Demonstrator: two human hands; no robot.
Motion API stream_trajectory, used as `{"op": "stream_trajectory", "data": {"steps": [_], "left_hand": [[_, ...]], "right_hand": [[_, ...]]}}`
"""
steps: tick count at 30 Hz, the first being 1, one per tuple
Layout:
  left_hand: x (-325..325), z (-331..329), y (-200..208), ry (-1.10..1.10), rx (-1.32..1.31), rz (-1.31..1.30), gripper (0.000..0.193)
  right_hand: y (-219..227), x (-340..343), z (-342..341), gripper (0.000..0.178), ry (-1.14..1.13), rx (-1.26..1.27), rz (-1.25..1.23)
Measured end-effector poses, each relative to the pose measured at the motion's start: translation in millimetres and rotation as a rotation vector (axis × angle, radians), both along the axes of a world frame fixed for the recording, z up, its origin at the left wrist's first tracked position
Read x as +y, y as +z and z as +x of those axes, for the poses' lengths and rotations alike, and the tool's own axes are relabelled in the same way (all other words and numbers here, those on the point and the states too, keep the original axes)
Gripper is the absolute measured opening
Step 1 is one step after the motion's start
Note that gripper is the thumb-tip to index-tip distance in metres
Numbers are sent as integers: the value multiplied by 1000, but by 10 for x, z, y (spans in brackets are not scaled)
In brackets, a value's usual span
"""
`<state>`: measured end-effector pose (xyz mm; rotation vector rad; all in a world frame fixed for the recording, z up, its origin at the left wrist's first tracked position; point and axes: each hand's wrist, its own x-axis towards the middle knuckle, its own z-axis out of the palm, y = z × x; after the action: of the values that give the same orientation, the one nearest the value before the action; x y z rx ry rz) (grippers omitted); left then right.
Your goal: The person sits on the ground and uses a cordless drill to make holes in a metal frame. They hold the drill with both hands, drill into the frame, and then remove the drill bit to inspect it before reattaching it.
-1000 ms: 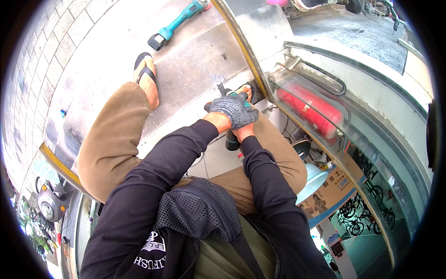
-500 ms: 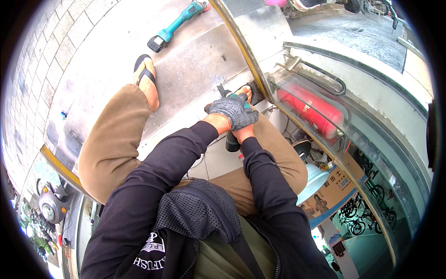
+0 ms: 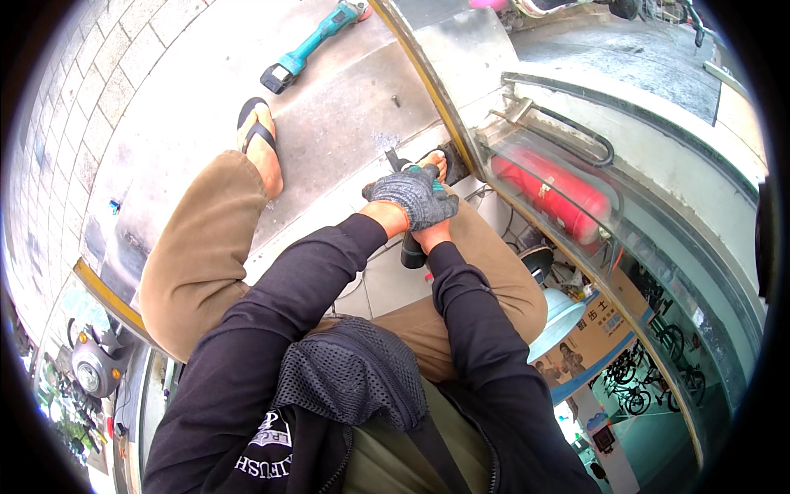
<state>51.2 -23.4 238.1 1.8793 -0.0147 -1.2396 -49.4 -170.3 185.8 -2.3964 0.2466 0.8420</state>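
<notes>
Between my knees I hold a teal and black cordless drill (image 3: 413,252), largely covered by my hands. Its dark front end points up and left, toward the stone step. My left hand (image 3: 409,200), in a grey knit glove, is closed over the top of the drill. Beneath and to the right of it, my right hand (image 3: 434,235) wraps round the grip; its fingers are mostly hidden. The black base of the tool hangs below both hands, above the pale tiles (image 3: 391,288). My sandalled right foot (image 3: 436,165) is just beyond the drill's front.
A teal angle grinder (image 3: 317,39) lies on the step (image 3: 354,107), with a small bolt (image 3: 396,101) nearer me. A yellow-edged door frame (image 3: 432,78) runs along my right. Behind glass lies a red cylinder (image 3: 551,193); a cardboard box (image 3: 597,329) and light-blue basin (image 3: 558,321) are nearby.
</notes>
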Motion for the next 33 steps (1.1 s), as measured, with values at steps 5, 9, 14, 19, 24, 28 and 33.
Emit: {"op": "stream_trajectory", "data": {"steps": [5, 9, 14, 19, 24, 28, 33], "left_hand": [[-23, -7, -27, -23, -18, 4, 89], [-6, 16, -13, -74, 1, 11, 90], [-6, 3, -6, -33, -53, 3, 84], [-8, -49, 47, -54, -39, -81, 90], [-40, -127, 24, -86, -68, -79, 84], [-49, -27, 10, -107, -152, 21, 88], [-14, -61, -34, -123, -110, 0, 95]], "right_hand": [[30, 13, -3, 50, 12, -33, -19], [-13, 15, -14, 50, -75, -29, 21], [-63, 1, -33, 53, 97, -69, -92], [-268, -209, -194, 68, 295, -120, -131], [-110, -107, -134, 79, 87, -88, -34], [-212, 30, 96, 78, 96, -126, 9], [-306, 25, 77, 77, 92, -120, 16]]}}
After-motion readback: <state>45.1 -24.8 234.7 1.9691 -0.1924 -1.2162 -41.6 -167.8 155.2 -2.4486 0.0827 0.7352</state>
